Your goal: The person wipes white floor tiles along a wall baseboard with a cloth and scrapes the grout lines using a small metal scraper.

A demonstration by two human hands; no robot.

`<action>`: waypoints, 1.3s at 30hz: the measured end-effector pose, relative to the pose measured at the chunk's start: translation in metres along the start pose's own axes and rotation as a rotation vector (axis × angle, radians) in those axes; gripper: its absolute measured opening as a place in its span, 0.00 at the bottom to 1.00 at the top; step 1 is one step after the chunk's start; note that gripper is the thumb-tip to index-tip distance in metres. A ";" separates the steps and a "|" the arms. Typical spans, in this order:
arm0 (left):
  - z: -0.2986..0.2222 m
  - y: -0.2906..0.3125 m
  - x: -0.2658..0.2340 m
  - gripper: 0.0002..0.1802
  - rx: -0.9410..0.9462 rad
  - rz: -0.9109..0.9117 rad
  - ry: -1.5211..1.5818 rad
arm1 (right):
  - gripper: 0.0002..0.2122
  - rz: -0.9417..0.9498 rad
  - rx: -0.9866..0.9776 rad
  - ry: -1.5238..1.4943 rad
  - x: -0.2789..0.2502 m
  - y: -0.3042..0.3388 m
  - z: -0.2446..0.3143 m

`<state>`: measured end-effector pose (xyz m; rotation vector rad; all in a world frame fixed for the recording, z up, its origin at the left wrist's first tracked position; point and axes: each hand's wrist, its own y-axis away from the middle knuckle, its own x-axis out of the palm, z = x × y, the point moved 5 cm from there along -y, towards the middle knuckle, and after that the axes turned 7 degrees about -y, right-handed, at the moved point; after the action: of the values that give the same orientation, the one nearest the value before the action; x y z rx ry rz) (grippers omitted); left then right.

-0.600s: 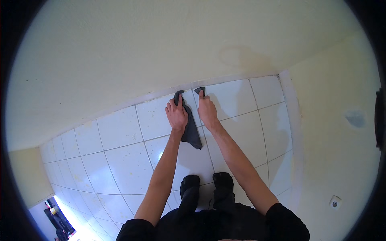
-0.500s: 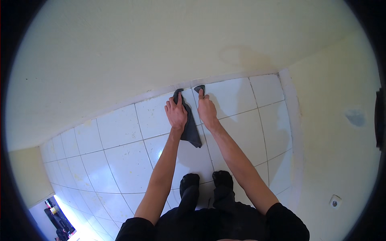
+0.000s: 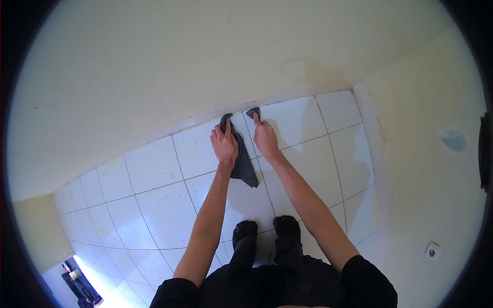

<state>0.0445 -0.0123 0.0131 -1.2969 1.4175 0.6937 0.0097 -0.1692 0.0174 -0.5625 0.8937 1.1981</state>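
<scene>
A dark grey cloth (image 3: 245, 167) lies on the white tiled floor, its top end bunched by the foot of the wall. My left hand (image 3: 224, 145) holds that bunched end down, index finger stretched along it toward the wall. To its right, my right hand (image 3: 265, 138) grips a scraper (image 3: 253, 112) with a dark, flared blade. The index finger rests on the blade, whose wide edge points at the wall's base. The scraper's handle is hidden inside the hand.
A pale wall (image 3: 205, 56) rises ahead, with a low skirting strip along the floor. A second wall (image 3: 426, 128) on the right carries a socket (image 3: 433, 250). My dark-socked feet (image 3: 245, 232) stand close behind my hands. Dark items (image 3: 79, 285) are at the lower left.
The view has shifted slightly. My hands, the cloth and the scraper keep almost the same places by the wall, with no grip changed.
</scene>
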 end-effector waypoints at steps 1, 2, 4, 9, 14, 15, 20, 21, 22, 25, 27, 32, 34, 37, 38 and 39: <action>-0.001 0.000 0.001 0.33 0.004 0.001 0.059 | 0.25 -0.019 -0.020 -0.089 -0.004 -0.002 -0.004; -0.002 0.001 0.001 0.33 0.009 0.003 0.119 | 0.25 -0.038 -0.039 -0.177 -0.008 -0.002 -0.008; -0.002 0.006 0.000 0.35 0.045 -0.056 0.168 | 0.25 -0.064 -0.021 -0.153 -0.015 0.009 -0.015; -0.031 0.019 0.007 0.41 0.454 0.099 0.368 | 0.24 -0.311 -0.042 -0.388 -0.066 0.061 -0.045; -0.129 -0.004 0.027 0.36 0.734 0.162 0.386 | 0.23 -0.399 0.033 -0.398 -0.106 0.101 -0.084; -0.153 -0.009 0.035 0.35 0.859 0.136 0.246 | 0.23 -0.417 0.076 -0.393 -0.110 0.107 -0.092; -0.209 -0.051 0.074 0.25 0.794 -0.040 -0.211 | 0.22 -0.482 0.018 -0.360 -0.112 0.124 -0.120; -0.213 -0.051 0.077 0.25 0.798 -0.040 -0.207 | 0.22 -0.446 0.019 -0.360 -0.111 0.127 -0.122; -0.211 -0.050 0.078 0.26 0.756 -0.050 -0.226 | 0.22 -0.408 0.018 -0.361 -0.110 0.129 -0.124; -0.203 -0.046 0.074 0.27 0.700 -0.059 -0.260 | 0.23 -0.398 0.034 -0.384 -0.105 0.135 -0.132; -0.190 -0.045 0.068 0.27 0.653 -0.008 -0.298 | 0.24 -0.378 0.035 -0.396 -0.099 0.136 -0.134; -0.114 -0.033 0.050 0.30 0.407 0.097 -0.165 | 0.24 -0.305 0.026 -0.405 -0.098 0.130 -0.121; -0.076 -0.020 0.038 0.34 0.285 0.097 -0.138 | 0.24 -0.274 0.014 -0.450 -0.097 0.127 -0.116; -0.022 -0.005 0.016 0.38 0.036 0.139 -0.196 | 0.23 -0.247 -0.007 -0.443 -0.095 0.127 -0.112; -0.006 -0.002 0.011 0.37 -0.025 0.135 -0.220 | 0.23 -0.248 -0.006 -0.443 -0.093 0.126 -0.112; 0.011 0.000 0.005 0.37 -0.090 0.130 -0.247 | 0.22 -0.256 -0.036 -0.458 -0.089 0.126 -0.111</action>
<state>0.0482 -0.0041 0.0054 -1.1498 1.2883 0.9798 -0.1518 -0.2679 0.0400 -0.3932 0.3987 1.0511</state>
